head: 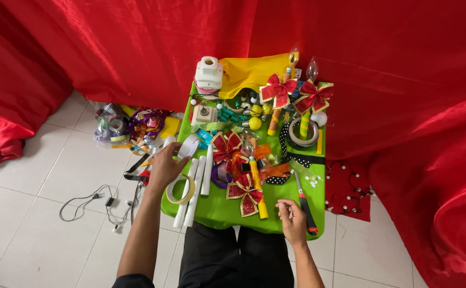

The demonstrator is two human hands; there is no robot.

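Fingers of the left hand (164, 166) are spread over the near-left part of a green table (217, 210), thumb and forefinger apart and resting at the far rim of a roll of tape (181, 190); whether they pinch it cannot be told. The roll is a flat, cream-coloured ring lying across white tubes (193, 186), smooth paper cylinders set side by side and running from near to far. Fingers of the right hand (291, 217) are curled loosely together at the near-right edge of the table, clamped on nothing, just left of a utility knife (303, 202) with a dark handle and a red end.

Between the hands lies a red bow (245, 193) of glittery ribbon edged in gold, tied to a yellow stick (258, 186). Two larger red bows (296, 93) of the same fabric sit at the far right, beside a grey roll of tape (303, 133). A white dispenser (208, 74), blocky and glossy, stands at the far-left corner next to a folded yellow cloth (254, 69).

A clear plastic bag (111, 125) on the tiled floor (46, 176), left of the table, holds coiled ribbons and tape rolls. Shiny red curtains (137, 42) hang in folds behind.
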